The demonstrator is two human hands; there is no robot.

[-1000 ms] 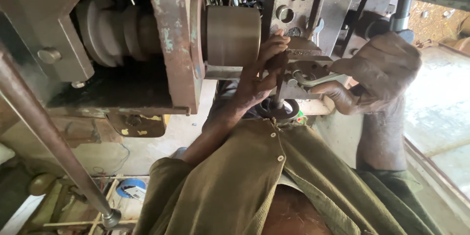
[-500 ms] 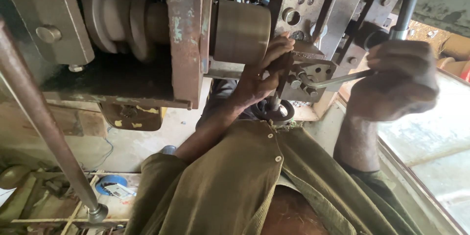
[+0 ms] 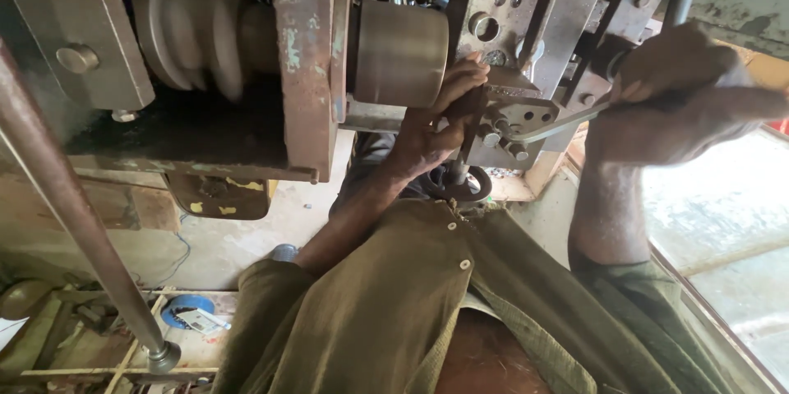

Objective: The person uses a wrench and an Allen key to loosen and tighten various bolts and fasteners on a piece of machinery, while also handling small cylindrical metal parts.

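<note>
Both your hands are up on the machine's tool block.

Your right hand point(image 3: 682, 102) is clenched around a slim metal wrench point(image 3: 567, 121) that reaches toward your left hand point(image 3: 440, 119), whose fingers curl against the bolted metal block point(image 3: 518, 119); just below it sits a small black handwheel point(image 3: 460, 184).

The right hand point(image 3: 682, 106) hides the handle end of the flat metal tool point(image 3: 559, 124). The left hand point(image 3: 440, 119) covers part of the machine point(image 3: 304, 57), itself cut off at the top edge.
</note>
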